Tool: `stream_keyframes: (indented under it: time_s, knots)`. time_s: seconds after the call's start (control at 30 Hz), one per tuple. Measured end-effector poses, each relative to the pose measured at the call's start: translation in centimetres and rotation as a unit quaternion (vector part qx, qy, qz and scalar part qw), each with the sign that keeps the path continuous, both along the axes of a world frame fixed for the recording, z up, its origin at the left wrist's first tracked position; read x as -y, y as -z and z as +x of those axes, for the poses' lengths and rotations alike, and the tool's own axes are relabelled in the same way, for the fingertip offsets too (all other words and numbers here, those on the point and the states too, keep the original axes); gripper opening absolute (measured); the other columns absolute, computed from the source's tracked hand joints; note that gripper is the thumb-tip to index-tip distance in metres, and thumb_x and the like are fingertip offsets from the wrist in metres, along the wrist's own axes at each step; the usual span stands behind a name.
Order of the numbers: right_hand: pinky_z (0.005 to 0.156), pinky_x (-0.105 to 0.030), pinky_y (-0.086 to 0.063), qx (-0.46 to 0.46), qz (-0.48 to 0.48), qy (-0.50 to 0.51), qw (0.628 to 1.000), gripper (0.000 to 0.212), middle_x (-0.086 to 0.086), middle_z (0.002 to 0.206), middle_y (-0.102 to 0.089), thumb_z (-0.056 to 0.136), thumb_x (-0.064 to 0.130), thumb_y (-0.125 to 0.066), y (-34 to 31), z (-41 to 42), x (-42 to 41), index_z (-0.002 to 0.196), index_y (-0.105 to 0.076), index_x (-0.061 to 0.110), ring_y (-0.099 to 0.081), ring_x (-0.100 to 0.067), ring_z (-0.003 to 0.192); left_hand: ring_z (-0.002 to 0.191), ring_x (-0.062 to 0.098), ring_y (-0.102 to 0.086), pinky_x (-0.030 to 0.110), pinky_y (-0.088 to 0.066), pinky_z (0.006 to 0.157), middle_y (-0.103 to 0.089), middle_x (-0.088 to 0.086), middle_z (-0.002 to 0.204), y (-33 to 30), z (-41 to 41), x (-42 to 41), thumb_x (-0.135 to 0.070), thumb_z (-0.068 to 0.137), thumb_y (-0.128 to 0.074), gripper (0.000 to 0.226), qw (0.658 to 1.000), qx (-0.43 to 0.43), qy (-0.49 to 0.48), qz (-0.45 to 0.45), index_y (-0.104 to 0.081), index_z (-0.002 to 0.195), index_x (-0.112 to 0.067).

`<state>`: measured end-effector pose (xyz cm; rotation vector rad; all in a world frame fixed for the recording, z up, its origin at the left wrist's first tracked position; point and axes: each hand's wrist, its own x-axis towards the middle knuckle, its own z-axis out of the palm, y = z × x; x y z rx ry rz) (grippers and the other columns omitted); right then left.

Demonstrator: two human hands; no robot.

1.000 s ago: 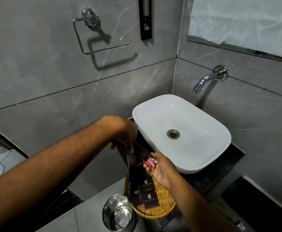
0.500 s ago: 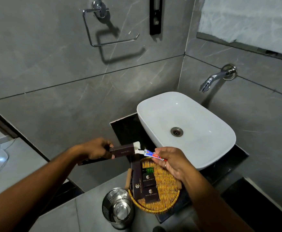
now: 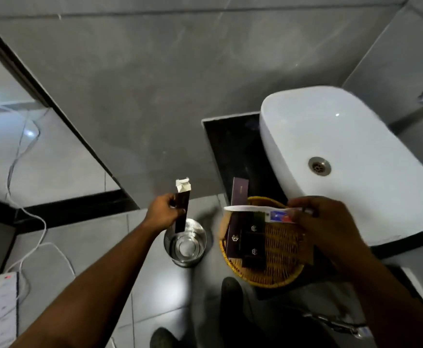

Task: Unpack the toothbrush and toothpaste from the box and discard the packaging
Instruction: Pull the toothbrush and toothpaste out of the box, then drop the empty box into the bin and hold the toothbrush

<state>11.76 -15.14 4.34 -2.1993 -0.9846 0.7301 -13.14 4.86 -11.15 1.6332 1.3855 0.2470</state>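
The left hand pinches a slim dark-brown cardboard box near its middle, fingers closed on it, and holds it nearly upright with its torn white flap end at the top. Its lower end hangs directly over the mouth of the small shiny ribbed steel bin on the grey floor tiles — a position that suggests the empty packaging is about to be dropped in, though it has not yet been let go.

The right hand is clamped on two things together: a white plastic toothbrush, which sticks out leftward from the fingers, and a small toothpaste tube with red and blue print, tucked just under it. Both are held above the round yellow woven wicker tray, which sits on the dark counter beside the white oval ceramic washbasin. Keeping the contents in one hand frees the other for discarding, and holding them over the tray probably means they will be set down there.

In the tray lie several more dark-brown amenity boxes. Each carries a small pale emblem, roughly hexagonal, with tiny lettering under it that is too blurred to read. A longer purple-brown box leans over the tray's far rim; its printing cannot be made out either. The tube's brand is unreadable — only the colours show.

On the floor at the left, a white power strip trails a white cable.
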Motion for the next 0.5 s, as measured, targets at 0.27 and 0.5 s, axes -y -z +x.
stream_keyframes:
  time_s: [0.27,0.5]
  knots:
    - [0.063,-0.041,-0.061,-0.074,0.018,0.012,0.997,0.030,0.012,0.089,-0.076,0.058,0.057,-0.066,5.2,-0.4,-0.7,0.086,-0.071,0.047,-0.074,-0.011,0.078,0.107,0.028,-0.065,0.027,-0.043,0.084,-0.071,0.010,0.115,15.3,0.8,-1.6,-0.010,0.074,-0.072,0.044,0.997,-0.034,-0.065,-0.038,-0.063,0.117,-0.014]
    - [0.060,-0.026,-0.061,-0.067,0.061,0.020,0.996,0.018,0.011,0.086,-0.077,0.076,0.032,-0.073,8.2,-1.9,-0.6,0.087,-0.072,0.046,-0.074,-0.008,0.073,0.111,0.030,-0.062,0.048,-0.047,0.103,-0.062,0.016,0.124,17.2,0.5,0.8,-0.018,0.081,-0.070,0.048,0.959,0.075,-0.257,-0.098,-0.055,0.126,-0.011]
